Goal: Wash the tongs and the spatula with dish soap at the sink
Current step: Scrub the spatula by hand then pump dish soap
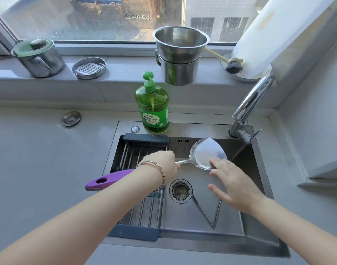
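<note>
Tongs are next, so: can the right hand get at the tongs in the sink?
Probably yes: the right hand is open, rubbing the spatula, and hovers right over the tongs, with nothing between.

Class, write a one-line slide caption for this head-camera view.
Left hand holds the spatula over the sink; right hand rubs its blade.

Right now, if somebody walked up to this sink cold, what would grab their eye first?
Probably the spatula held over the sink: the left hand grips its metal neck, its purple handle pointing left, while the right hand touches the shiny blade. Next, the bright green dish soap bottle on the sink's back ledge. The tongs lie on the basin floor.
</note>
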